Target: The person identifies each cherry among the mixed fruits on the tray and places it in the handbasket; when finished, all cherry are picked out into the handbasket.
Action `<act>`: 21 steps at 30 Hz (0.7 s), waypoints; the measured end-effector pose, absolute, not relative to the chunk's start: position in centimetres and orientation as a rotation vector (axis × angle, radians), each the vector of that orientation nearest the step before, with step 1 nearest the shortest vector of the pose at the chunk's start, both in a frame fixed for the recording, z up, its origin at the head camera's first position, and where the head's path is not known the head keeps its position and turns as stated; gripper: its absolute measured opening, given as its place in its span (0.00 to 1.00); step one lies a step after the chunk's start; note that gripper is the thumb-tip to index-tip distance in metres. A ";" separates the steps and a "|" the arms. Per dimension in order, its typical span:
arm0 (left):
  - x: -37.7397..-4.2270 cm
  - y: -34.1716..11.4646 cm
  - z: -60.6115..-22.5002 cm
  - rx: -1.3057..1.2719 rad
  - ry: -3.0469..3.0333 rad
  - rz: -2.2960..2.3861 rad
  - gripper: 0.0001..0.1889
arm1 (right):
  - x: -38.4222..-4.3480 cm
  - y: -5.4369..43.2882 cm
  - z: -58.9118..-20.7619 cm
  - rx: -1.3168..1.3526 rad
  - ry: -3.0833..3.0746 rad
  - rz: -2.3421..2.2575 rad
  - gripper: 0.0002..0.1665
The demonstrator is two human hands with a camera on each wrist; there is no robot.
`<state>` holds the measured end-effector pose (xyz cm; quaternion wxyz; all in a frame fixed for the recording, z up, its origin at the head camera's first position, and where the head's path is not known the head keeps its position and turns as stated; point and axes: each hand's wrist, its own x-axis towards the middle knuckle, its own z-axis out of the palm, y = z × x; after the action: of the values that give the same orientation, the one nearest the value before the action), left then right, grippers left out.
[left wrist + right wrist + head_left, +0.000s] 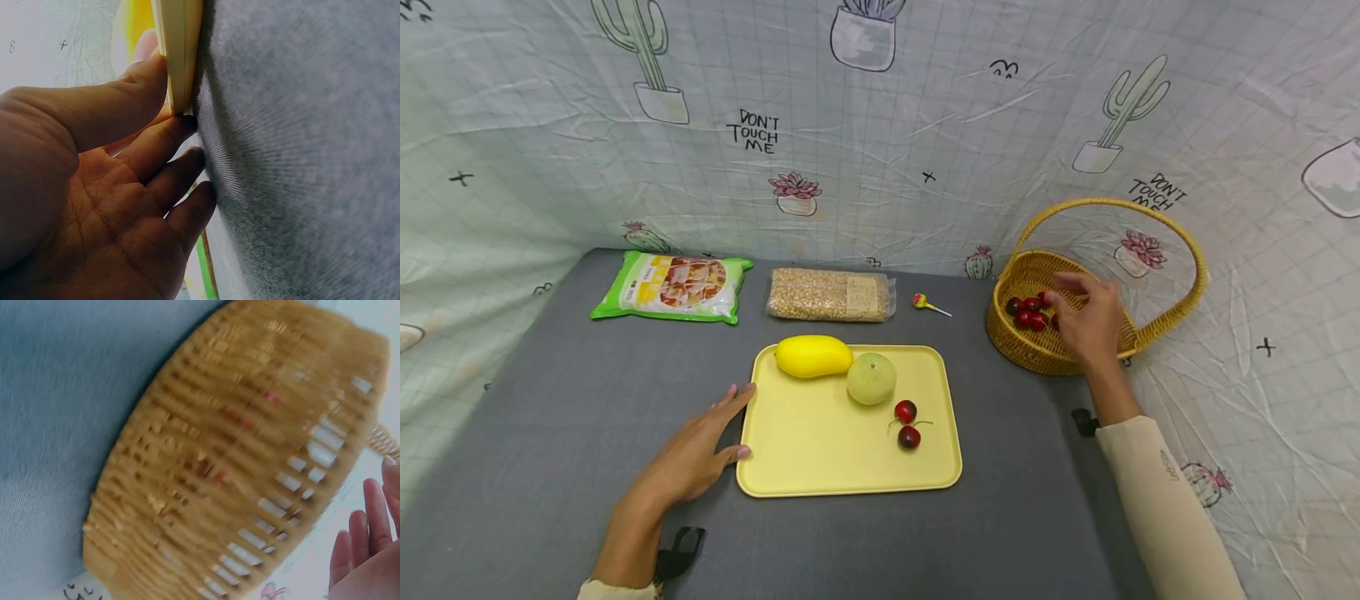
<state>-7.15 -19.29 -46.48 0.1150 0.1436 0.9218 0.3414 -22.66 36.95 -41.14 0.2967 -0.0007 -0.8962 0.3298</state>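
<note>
My left hand [692, 454] touches the left rim of a yellow tray [820, 467], its fingers mostly straight; the left wrist view shows the thumb [119, 103] against the tray's edge. On the tray lie a yellow mango [813, 357], a round pale-green fruit [872, 379] and two dark red cherries, one [906, 411] just behind the other [909, 437]. My right hand [1088, 321] is over a wicker basket [1030, 357], fingers slightly bent, beside several cherries [1024, 319] inside it. In the right wrist view the basket's side [206, 456] hides most of the cherries, and nothing shows in the fingers [359, 534].
Along the back of the grey table [550, 433] lie a green-and-white food bag [673, 287], a clear pack of pale grains [827, 295] and a lollipop [928, 303]. The basket's tall handle [1101, 202] arches up behind my right hand. A patterned cloth [880, 125] hangs behind.
</note>
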 end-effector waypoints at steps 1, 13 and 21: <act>-7.2 -19.3 -46.5 0.420 2.702 0.998 0.47 | -22.5 36.6 -41.0 0.011 -2.375 0.885 0.17; -7.2 -19.3 -46.4 0.416 2.703 0.983 0.47 | -19.5 31.9 -40.5 0.224 -2.328 0.910 0.17; -7.2 -19.3 -46.3 0.406 2.701 0.978 0.47 | -17.4 29.3 -40.8 0.396 -2.357 0.938 0.21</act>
<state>-7.16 -19.29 -46.33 0.1201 0.1388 0.9243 0.3347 -17.36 29.31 -40.77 0.2830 0.1479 -0.8805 0.3503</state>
